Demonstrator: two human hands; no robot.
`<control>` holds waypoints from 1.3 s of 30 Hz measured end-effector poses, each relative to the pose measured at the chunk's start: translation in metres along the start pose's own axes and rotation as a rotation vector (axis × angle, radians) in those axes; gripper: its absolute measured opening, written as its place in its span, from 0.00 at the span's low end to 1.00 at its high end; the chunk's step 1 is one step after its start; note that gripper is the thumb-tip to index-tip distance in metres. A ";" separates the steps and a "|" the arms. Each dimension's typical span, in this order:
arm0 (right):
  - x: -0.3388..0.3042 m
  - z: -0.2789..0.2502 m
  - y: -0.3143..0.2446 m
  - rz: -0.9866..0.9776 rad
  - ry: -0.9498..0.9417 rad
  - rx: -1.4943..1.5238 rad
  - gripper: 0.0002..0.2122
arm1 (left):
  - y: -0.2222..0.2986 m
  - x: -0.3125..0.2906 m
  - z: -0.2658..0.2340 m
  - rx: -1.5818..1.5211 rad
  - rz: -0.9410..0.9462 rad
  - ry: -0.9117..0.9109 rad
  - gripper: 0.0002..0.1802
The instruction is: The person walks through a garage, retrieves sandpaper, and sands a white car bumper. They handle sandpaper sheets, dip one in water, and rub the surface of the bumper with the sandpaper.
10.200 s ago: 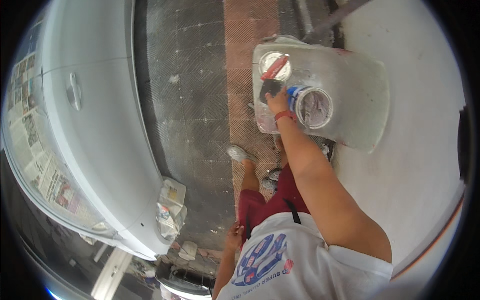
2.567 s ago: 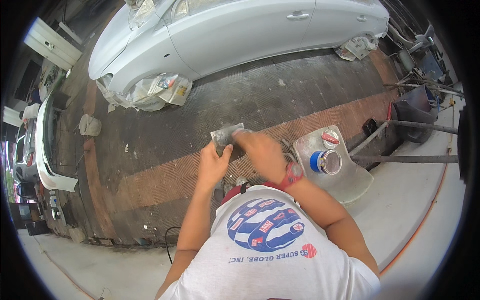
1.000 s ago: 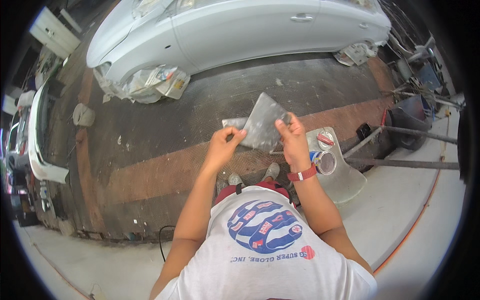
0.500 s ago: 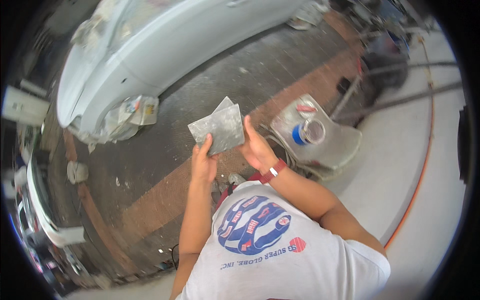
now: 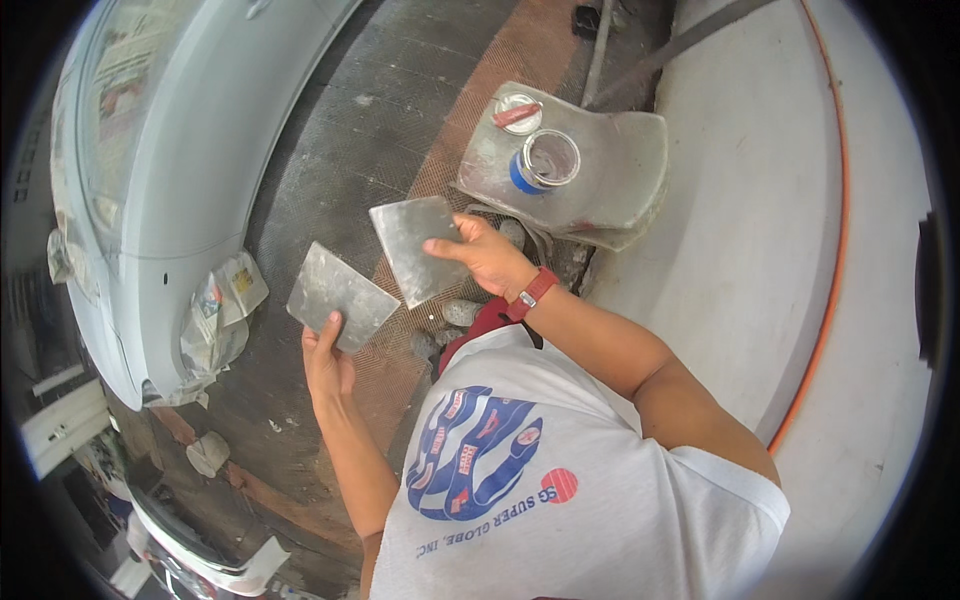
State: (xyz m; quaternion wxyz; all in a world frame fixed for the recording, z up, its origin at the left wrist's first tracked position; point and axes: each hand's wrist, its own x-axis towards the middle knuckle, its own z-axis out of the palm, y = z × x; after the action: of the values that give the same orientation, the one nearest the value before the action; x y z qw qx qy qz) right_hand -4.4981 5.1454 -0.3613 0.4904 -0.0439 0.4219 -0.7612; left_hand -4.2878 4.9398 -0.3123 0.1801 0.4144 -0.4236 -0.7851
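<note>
Holding one plate apiece, both my arms reach forward, elbows bent. My left hand is closed on the lower-left edge of a grey plate, thumb on its face. My right hand, wearing a red watch, grips the right edge of a second plate, thumb likewise on top. Both plates are thin, flat and four-cornered, with pale smears; they are above the floor, nearest corners close together. Beyond, an uncovered blue-sided can stands on a curved translucent panel.
</note>
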 end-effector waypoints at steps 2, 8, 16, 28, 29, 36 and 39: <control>-0.007 -0.007 -0.005 0.011 -0.086 -0.013 0.15 | -0.004 0.016 0.031 0.055 0.025 -0.072 0.26; 0.012 -0.105 0.021 -0.159 0.230 -0.818 0.14 | -0.020 0.059 0.097 0.058 0.064 0.103 0.28; 0.043 -0.148 -0.008 0.144 0.289 0.333 0.16 | -0.099 0.093 0.194 0.112 -0.522 -0.190 0.32; 0.107 -0.374 -0.001 -0.040 0.585 -1.484 0.18 | -0.206 0.214 0.282 0.166 -0.675 0.032 0.32; 0.111 -0.382 -0.001 -0.019 0.506 -1.526 0.17 | -0.212 0.221 0.288 0.167 -0.671 0.028 0.32; 0.116 -0.431 -0.039 -0.064 0.656 -1.509 0.14 | -0.260 0.267 0.310 0.001 -0.699 -0.015 0.28; 0.110 -0.446 -0.055 -0.114 0.626 -1.497 0.14 | -0.284 0.283 0.306 -0.137 -0.740 -0.064 0.27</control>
State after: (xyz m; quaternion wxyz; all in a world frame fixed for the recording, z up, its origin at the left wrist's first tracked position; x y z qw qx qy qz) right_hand -4.8084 5.3355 -0.6477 0.1507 -0.1666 0.9338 -0.2784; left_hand -4.6814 5.0822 -0.5936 -0.1019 0.5019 -0.1970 -0.8360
